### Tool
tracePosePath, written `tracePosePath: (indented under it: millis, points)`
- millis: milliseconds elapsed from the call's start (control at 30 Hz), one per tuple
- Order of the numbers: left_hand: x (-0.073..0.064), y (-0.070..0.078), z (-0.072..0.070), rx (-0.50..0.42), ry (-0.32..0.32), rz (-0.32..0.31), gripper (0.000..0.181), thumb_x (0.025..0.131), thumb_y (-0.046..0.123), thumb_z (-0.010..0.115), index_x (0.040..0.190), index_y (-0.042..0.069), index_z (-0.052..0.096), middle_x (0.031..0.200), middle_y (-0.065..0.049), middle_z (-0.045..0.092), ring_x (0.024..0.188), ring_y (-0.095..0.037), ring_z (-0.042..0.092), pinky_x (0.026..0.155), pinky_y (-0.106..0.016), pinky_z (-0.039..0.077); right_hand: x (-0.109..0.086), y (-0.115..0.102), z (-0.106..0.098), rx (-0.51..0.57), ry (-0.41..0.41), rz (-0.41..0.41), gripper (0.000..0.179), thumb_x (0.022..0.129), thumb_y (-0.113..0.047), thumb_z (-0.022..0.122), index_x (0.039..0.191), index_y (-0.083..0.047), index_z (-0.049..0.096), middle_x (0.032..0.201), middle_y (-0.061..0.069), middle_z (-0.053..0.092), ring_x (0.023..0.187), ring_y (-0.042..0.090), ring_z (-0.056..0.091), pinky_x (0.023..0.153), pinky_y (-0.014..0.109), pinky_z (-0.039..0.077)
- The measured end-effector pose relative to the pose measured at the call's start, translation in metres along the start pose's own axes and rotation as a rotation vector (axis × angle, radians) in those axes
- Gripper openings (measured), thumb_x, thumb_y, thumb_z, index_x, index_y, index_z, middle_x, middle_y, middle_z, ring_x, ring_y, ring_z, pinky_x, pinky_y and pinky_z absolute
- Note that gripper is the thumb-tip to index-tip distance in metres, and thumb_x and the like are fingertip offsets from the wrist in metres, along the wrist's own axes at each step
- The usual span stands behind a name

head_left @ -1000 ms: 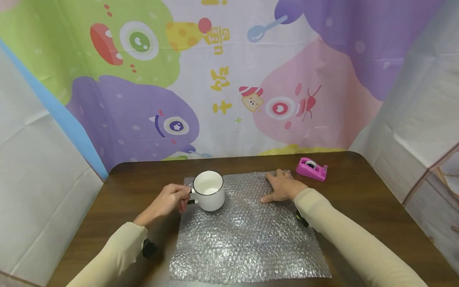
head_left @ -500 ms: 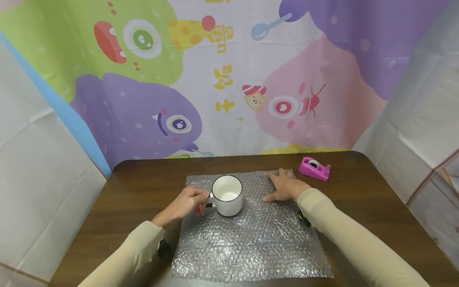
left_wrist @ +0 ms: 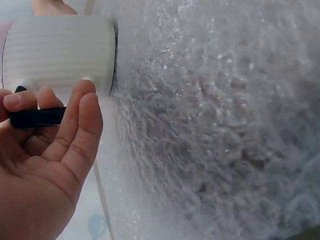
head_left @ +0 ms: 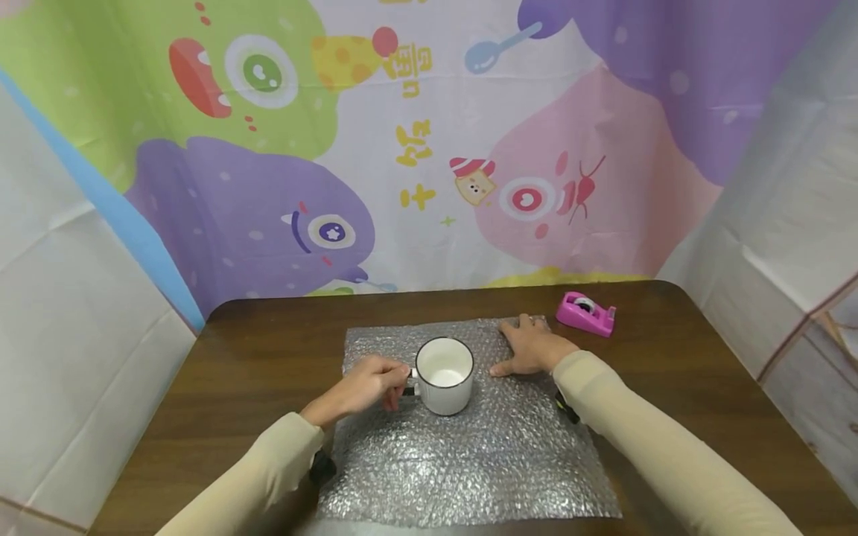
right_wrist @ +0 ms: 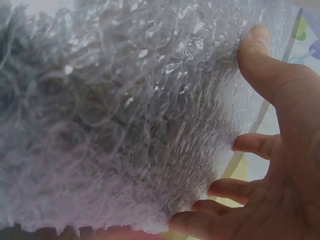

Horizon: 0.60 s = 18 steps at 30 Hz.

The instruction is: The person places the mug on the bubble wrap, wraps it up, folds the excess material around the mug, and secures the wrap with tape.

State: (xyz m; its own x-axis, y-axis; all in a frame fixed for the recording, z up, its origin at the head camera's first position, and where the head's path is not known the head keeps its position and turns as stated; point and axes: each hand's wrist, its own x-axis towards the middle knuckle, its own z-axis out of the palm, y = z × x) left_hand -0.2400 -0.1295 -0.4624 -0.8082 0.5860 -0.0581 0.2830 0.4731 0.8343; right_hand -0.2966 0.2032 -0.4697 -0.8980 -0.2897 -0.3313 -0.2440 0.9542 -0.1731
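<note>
A white enamel-style mug [head_left: 445, 380] with a dark rim stands upright on a sheet of bubble wrap [head_left: 462, 469], near the sheet's upper middle. My left hand [head_left: 372, 383] grips its handle from the left. In the left wrist view, thumb and fingers [left_wrist: 82, 130] curl round the black handle [left_wrist: 40, 117], and the mug's base lies right at the wrap. My right hand [head_left: 532, 346] rests spread on the sheet's far right corner. The right wrist view shows its thumb [right_wrist: 257, 50] and fingertips touching the bubble wrap [right_wrist: 125, 125].
A pink tape dispenser [head_left: 585, 314] stands at the back right, just beyond the sheet's corner. The brown wooden table [head_left: 248, 372] has rounded far corners. Behind it hangs a printed cartoon curtain [head_left: 429, 260], and pale panels [head_left: 60, 298] flank both sides.
Held by its handle, the mug has moved right and a little nearer over the bubble wrap, along with my left hand. My right hand stays at the corner.
</note>
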Motion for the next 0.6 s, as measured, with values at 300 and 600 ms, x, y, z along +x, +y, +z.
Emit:
tracePosePath:
  millis: [300,600]
  points:
    - [0.006,0.002,0.005,-0.015,-0.028,0.025,0.049,0.11,0.027,0.044,0.079,-0.005,0.064,0.068,-0.016,0.067,0.064,-0.033,0.071,0.062,-0.041,0.06,0.0,0.001,0.0,0.004,0.008,-0.005,0.1,0.084,-0.067,0.072,0.157,-0.008,0.037,0.154,0.037,0.031,0.143,0.065,0.026,0.114,0.072,0.031]
    - [0.011,0.001,0.011,-0.024,-0.027,0.02,0.048,0.11,0.026,0.045,0.078,-0.005,0.063,0.067,-0.016,0.067,0.063,-0.031,0.07,0.063,-0.039,0.06,0.002,0.0,0.001,-0.02,0.003,0.004,0.1,0.084,-0.068,0.071,0.158,-0.01,0.036,0.155,0.036,0.031,0.143,0.063,0.027,0.114,0.07,0.032]
